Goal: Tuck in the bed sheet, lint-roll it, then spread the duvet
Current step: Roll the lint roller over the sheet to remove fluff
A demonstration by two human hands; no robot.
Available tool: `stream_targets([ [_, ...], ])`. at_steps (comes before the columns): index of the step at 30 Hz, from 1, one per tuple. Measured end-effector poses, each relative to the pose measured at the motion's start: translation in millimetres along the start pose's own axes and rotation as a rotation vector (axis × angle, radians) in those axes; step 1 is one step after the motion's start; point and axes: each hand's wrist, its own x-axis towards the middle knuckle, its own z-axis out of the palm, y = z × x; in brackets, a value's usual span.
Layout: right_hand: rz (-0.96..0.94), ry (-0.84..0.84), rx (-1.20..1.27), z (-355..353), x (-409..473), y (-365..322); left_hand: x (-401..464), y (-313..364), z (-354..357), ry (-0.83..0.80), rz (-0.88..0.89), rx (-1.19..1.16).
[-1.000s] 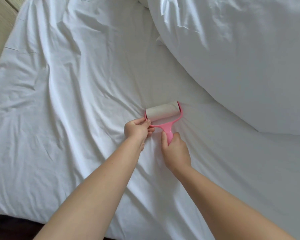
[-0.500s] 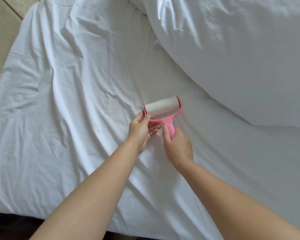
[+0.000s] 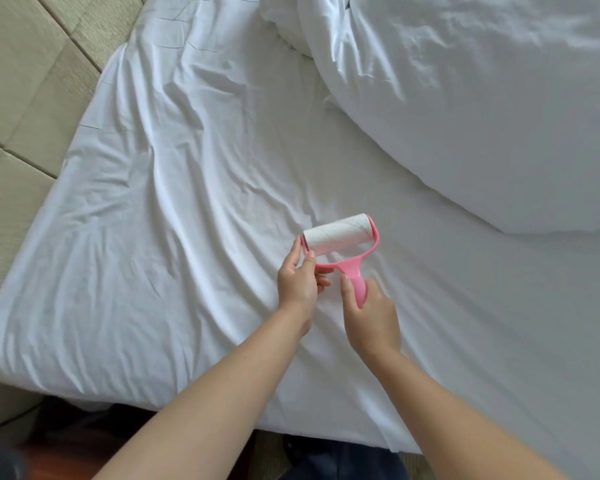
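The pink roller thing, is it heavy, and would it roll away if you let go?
Probably light: the lint roller is thin pink plastic with a paper roll, and the right hand holds its handle with just the fingers. The round drum would likely roll if pushed, though the soft, wrinkled sheet should stop it quickly.

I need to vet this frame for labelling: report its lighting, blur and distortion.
Head view: soft, even daylight, no glare; gentle shadows in the bed sheet wrinkles and under the duvet; right hand slightly motion-blurred; lint roller sharp; wide-angle bending toward the edges.
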Motion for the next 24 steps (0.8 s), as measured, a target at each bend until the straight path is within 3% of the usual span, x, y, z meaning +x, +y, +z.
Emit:
stream_targets([
  [7, 0.145, -0.148, -0.099, -11, -8, 43, -11, -36, 14, -0.035, -0.136, 0.139],
  [24, 0.148, -0.396, 0.084, 6, 106, -11, 91, 16, 36, 0.086, -0.195, 0.068],
])
